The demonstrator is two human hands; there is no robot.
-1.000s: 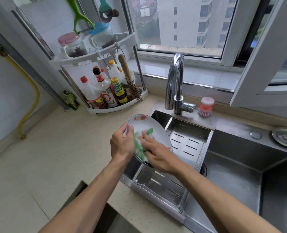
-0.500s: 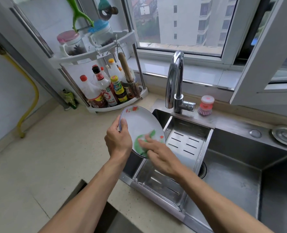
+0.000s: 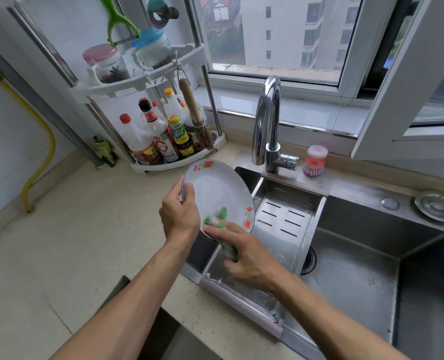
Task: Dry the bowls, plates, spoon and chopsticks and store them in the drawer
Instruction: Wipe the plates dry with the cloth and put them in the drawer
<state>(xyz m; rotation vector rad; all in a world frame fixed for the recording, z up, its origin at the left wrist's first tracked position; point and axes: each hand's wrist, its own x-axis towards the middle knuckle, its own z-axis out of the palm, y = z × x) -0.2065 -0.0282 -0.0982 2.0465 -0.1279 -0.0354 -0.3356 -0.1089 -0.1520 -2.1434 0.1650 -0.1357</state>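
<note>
Over the steel sink [image 3: 371, 255], left grip [image 3: 180, 216] pinches a round glossy plate [image 3: 215, 193]; right grip [image 3: 247, 253] presses a green cloth [image 3: 219, 216] on it.

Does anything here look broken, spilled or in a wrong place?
Nothing stands out. The left hand holds the plate tilted over the sink, and the right hand wipes it with a green cloth. The plate looks whole.

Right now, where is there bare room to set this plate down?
The counter left of the sink, in front of the bottle rack, is bare. The slotted drain tray under the faucet is bare too. The rack corner is crowded.
</note>
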